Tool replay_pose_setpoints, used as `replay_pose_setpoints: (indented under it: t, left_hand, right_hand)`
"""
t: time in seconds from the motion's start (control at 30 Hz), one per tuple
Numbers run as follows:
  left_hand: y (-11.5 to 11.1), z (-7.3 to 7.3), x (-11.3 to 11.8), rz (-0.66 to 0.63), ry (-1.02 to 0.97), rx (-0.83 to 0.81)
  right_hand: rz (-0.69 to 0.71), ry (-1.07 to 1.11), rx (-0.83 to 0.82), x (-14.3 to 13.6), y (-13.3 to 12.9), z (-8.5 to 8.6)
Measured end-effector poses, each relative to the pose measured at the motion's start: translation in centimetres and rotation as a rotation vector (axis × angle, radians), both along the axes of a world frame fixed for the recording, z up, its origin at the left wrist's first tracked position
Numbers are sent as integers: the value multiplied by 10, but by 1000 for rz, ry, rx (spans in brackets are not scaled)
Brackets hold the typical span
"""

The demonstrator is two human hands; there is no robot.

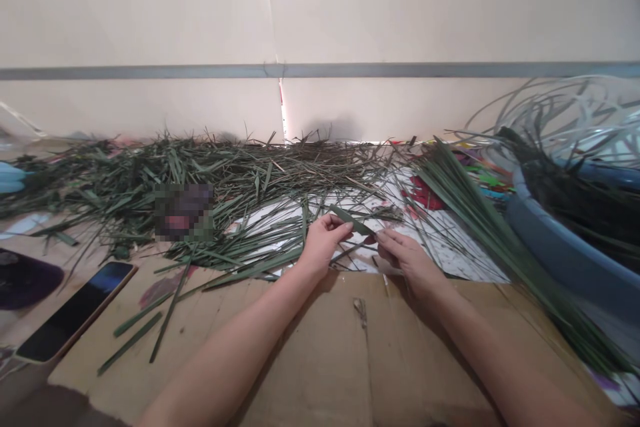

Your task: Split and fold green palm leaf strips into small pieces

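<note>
A short green leaf strip (354, 220) is stretched between my two hands, slanting down to the right. My left hand (324, 240) pinches its left part between thumb and fingers. At the strip's right end, my right hand (404, 252) pinches it with thumb and fingertips. Both hands hover over the far edge of a brown cardboard sheet (320, 347). Just beyond them, loose green leaf strips (265, 240) lie scattered over white paper. A few cut strips (137, 340) rest on the cardboard at left.
A heap of leaf strips (200, 160) runs along the wall (150, 20). On the right, a bundle of long leaves (480, 227) leans beside a blue tub (565, 240) with dark leaves inside. A phone (75, 313) lies at left, near a dark purple object (27, 278).
</note>
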State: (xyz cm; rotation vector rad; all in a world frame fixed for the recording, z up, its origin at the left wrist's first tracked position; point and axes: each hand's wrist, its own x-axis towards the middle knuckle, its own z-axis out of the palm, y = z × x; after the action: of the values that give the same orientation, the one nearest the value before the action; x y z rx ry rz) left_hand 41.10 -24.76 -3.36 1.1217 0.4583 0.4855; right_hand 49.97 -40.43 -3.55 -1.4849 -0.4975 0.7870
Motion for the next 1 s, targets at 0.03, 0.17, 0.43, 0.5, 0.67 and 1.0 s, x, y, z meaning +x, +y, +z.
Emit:
replay_pose_setpoints:
  t: [0.03,0.17,0.43,0.5,0.67,1.0]
  left_hand:
    - [0,0,0,-2,-2,5]
    - [0,0,0,-3,-8,26]
    - [-1,-4,0,-18,-6,64]
    - [-2,-5,0,-29,-12,66]
    - [-5,-3,0,-62,-23,58]
    - [-7,-2,-1,-66,-21,33]
  right_hand:
    - [-5,-1,-1,0,0,0]
    - [1,1,3,2,0,-2]
    - [-16,23,27,1,1,-5]
    - [-20,36,38,-1,2,-5]
    - [-22,17,40,-3,2,-2]
    - [-36,-15,17,-1,3,-4]
